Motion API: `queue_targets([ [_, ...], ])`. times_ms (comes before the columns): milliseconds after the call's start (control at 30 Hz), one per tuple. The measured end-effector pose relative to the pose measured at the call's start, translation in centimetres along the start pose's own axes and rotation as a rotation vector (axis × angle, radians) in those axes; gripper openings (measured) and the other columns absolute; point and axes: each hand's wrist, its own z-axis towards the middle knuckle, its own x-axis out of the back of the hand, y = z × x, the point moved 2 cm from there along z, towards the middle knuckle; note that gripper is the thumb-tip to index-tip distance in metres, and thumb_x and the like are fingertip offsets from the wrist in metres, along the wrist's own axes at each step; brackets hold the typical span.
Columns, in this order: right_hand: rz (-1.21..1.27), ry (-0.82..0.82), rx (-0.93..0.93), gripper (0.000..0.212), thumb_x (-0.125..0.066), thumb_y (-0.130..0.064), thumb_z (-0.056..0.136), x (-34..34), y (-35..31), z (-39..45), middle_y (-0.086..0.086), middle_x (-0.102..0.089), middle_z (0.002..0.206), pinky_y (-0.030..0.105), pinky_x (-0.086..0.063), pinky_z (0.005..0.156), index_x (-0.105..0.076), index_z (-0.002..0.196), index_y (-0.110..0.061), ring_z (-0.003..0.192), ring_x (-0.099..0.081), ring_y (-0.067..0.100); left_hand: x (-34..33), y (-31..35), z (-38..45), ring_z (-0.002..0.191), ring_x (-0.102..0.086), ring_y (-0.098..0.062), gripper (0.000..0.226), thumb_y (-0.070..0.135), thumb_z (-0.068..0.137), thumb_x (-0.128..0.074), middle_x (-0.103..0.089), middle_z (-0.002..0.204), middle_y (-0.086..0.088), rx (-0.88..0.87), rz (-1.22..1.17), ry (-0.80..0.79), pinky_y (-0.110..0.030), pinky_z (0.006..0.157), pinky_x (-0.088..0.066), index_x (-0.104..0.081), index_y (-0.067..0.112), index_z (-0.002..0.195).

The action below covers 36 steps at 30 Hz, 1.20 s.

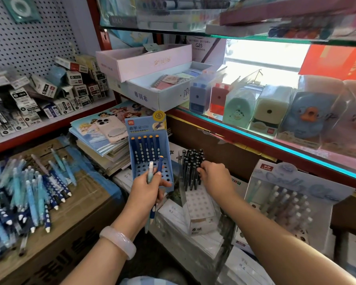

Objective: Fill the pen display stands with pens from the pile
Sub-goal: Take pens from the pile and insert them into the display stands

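Blue deli pen stand (pixel 150 145), two pens gripped by left hand (pixel 147 189); right hand (pixel 215 177) grasps black pens (pixel 191 167).

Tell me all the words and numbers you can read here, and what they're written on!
"deli": the red badge on the blue pen display stand that the left hand holds.
"LANTU": the red tag on the pale blue stand.
"G25": the white card behind the pink box.
Chinese characters on the stands, boxes and red sign: too blurred to read surely.
Small boxes on the left shelf: print too small.
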Motion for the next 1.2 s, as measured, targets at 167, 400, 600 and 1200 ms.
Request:
queue_targets([
  [167, -0.035, -0.058, -0.071, 0.025, -0.046, -0.025, 0.098, 0.4, -0.1, 0.4, 0.011, -0.066, 0.092, 0.033, -0.047, 0.070, -0.062, 0.094, -0.007, 0.085, -0.063, 0.026, 0.0, 0.2, -0.3, 0.049, -0.046, -0.011, 0.017, 0.014, 0.099, -0.041, -0.069, 0.083, -0.005, 0.010, -0.023, -0.019, -0.023, 0.049, -0.040, -0.053, 0.017, 0.110],
  [400, 0.106, 0.094, -0.106, 0.020, -0.056, -0.029, 0.093, 2.8, -1.8, -0.9, 0.002, -0.068, 0.093, 0.034, -0.055, 0.077, -0.065, 0.104, -0.015, 0.083, -0.064, 0.015, 0.5, 1.4, -0.9, 0.043, -0.053, -0.006, 0.008, 0.015, 0.099, -0.041, -0.069, 0.086, -0.007, -0.020, -0.120, -0.063, -0.018, 0.044, -0.045, -0.045, 0.017, 0.092],
  [600, 0.711, -0.227, -0.012, 0.020, -0.056, -0.025, 0.093, 2.4, -8.1, -1.5, -0.002, -0.064, 0.076, 0.015, -0.052, 0.057, -0.068, 0.100, -0.011, 0.066, -0.060, 0.008, 1.1, 2.0, -1.5, 0.046, -0.058, -0.007, 0.005, 0.012, 0.097, -0.045, -0.066, 0.079, -0.006, -0.071, -0.078, -0.112, -0.018, 0.045, -0.047, -0.050, 0.010, 0.099],
  [1200, 0.498, 0.111, 0.083, 0.002, -0.053, -0.016, 0.095, 2.9, -8.4, 6.1, 0.007, -0.066, 0.087, 0.033, -0.057, 0.076, -0.052, 0.093, -0.016, 0.077, -0.067, 0.015, 6.0, 0.0, 2.6, 0.067, -0.062, -0.026, 0.026, 0.037, 0.097, -0.039, -0.062, 0.091, -0.016, 0.138, -0.114, 0.241, -0.033, 0.056, -0.054, -0.042, 0.015, 0.110],
])
